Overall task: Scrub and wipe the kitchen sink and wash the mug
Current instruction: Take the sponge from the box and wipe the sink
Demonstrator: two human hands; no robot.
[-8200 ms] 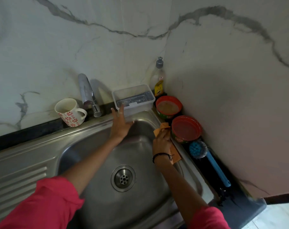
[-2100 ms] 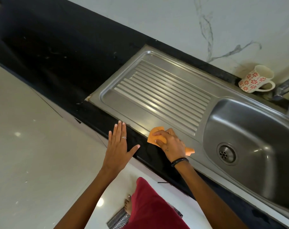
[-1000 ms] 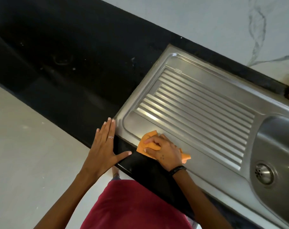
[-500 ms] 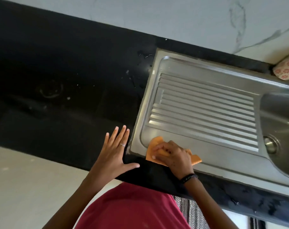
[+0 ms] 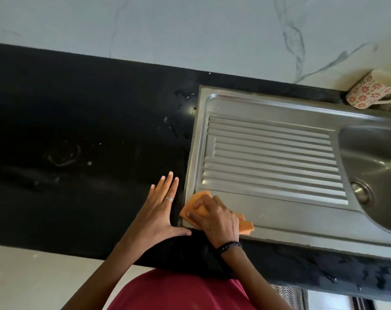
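Note:
The steel sink (image 5: 302,222) has a ribbed drainboard on its left and a basin with a drain (image 5: 360,191) at the right edge of view. My right hand (image 5: 214,218) presses an orange cloth (image 5: 195,205) onto the drainboard's near left corner. My left hand (image 5: 161,211) lies flat with fingers spread on the black counter (image 5: 82,153), just left of the sink's edge. A white mug (image 5: 369,92) with red flowers stands behind the sink at the far right, by the wall.
Water drops and a faint ring mark the black counter to the left of the sink. A white marble wall (image 5: 190,30) runs along the back. The counter's front edge is right at my body, with pale floor below.
My right hand has slid the cloth leftward along the sink's front edge to the drainboard's left corner. My left hand stays flat on the counter. The view has swung left from the basin.

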